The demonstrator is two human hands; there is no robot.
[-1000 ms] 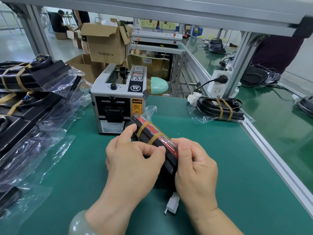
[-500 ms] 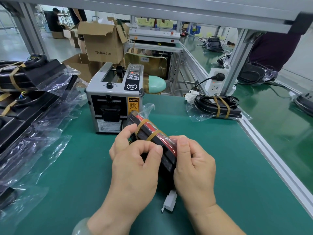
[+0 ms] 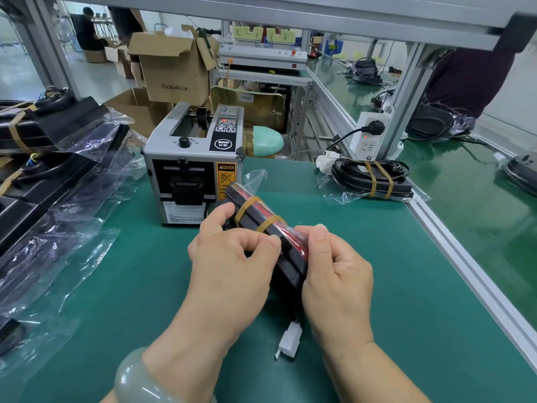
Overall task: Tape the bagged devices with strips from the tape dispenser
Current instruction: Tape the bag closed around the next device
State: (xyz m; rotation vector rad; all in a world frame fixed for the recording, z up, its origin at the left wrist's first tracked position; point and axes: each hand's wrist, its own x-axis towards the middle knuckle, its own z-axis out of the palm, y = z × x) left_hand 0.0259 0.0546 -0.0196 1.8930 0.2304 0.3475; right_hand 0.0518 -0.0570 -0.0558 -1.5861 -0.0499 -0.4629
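Fingers (image 3: pixel 273 242) of your left hand (image 3: pixel 229 266) are curling round the near side of the bagged device (image 3: pixel 251 220), with index tip and thumb pinching at the lower end of the second tape strip (image 3: pixel 270 221). Fingers (image 3: pixel 318 234) of your right hand (image 3: pixel 337 274) are wrapping the opposite side, the thumb pressing down on the film. Both hands are gripping; neither is lying open

You are holding the device tilted, low over the desk (image 3: pixel 392 271), directly in front of the tape dispenser (image 3: pixel 191 170) and apart from it. The first strip (image 3: pixel 247 206) is already crossing the device further up. A white connector (image 3: pixel 290 337) is trailing out below your wrists; whether it is touching the desk cannot be confirmed

Assessment: you are seating the end of the second strip. Recommendations:
- be pulling the film taut with the right thumb while the left index is rubbing the strip down from the top face over the edge
- be keeping it parallel to the first strip, as on the finished pack (image 3: pixel 372 177) lying at the right of the desk
- be watching for creases trapped under the tape, and for the connector lead snagging
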